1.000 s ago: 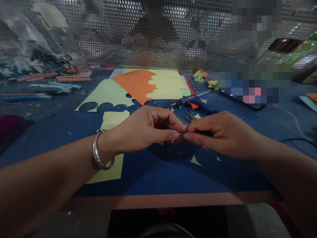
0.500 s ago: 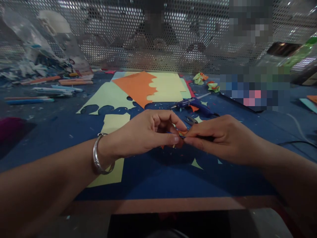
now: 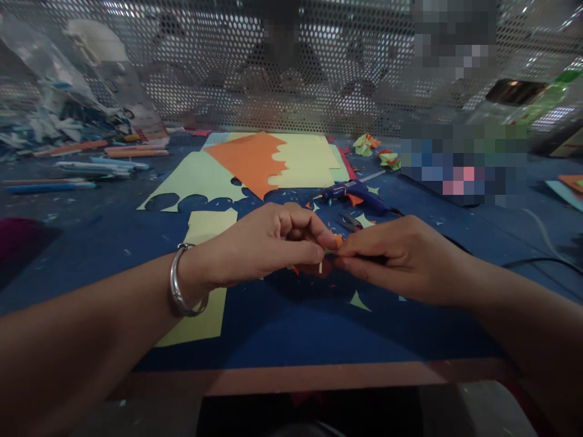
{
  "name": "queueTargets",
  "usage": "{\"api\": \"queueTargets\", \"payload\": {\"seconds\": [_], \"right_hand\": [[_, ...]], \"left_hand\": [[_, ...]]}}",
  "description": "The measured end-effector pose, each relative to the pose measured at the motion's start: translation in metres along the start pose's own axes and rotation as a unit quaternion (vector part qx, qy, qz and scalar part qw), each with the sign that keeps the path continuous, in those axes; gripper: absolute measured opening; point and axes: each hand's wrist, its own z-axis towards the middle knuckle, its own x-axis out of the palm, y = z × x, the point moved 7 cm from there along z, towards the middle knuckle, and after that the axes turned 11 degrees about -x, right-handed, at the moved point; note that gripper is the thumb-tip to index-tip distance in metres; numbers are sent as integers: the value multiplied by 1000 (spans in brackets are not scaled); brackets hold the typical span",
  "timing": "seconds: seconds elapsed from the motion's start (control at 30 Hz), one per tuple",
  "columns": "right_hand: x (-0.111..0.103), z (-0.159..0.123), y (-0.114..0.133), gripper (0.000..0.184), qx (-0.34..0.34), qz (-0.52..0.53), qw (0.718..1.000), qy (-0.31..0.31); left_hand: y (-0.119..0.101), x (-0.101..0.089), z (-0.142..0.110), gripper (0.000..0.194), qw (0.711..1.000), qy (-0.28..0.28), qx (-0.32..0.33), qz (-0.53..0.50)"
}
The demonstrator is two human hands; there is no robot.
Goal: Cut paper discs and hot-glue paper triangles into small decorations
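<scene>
In the head view, the person's left hand [image 3: 268, 243] and right hand [image 3: 401, 261] meet fingertip to fingertip above the blue tabletop [image 3: 291, 340]. A small greenish piece [image 3: 331, 251] sits between them, mostly covered. The left hand's thumb and forefinger close on it from 1 side; the right hand's thumb and forefinger appear pinched on its other end, though exactly what lies under those tips is hidden. A narrow pale strip [image 3: 320, 267] shows below the left thumb.

The step in hand looks like close fingertip shaping or joining of paper. The next move seems to call for a light, steady pinch from both hands, since a hard tug could tear or bend something so slight.

Just beyond the fingers lie an orange paper scrap [image 3: 337, 240], a dark-tipped metal hand tool [image 3: 350, 222] and a blue hot glue gun [image 3: 339, 190]. Farther back rest an orange sheet [image 3: 248, 156], a pale green sheet [image 3: 195, 173] with scalloped cut-outs, and 2 crumpled paper bits [image 3: 363, 145].

The glue gun's barrel bears light markings too small to read. The clear spray bottle [image 3: 134, 94] carries red print, likewise illegible. No brand can be made out.
</scene>
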Motion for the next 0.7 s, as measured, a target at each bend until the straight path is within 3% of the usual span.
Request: {"api": "queueTargets", "payload": {"seconds": [0.27, 0.47, 0.57, 0.7], "right_hand": [[2, -1, 1, 28, 5, 26, 1000, 6], [1, -1, 2, 31, 5, 51, 999, 8], [2, -1, 1, 33, 14, 49, 999, 17], [0, -1, 1, 28, 13, 17, 1000, 7]], "left_hand": [[-12, 3, -8, 10, 982, -46, 85, 165], [-24, 5, -18, 10, 942, -98, 140, 287], [-22, 6, -17, 10, 947, -86, 134, 280], [-12, 5, -10, 8, 982, -28, 98, 158]]}}
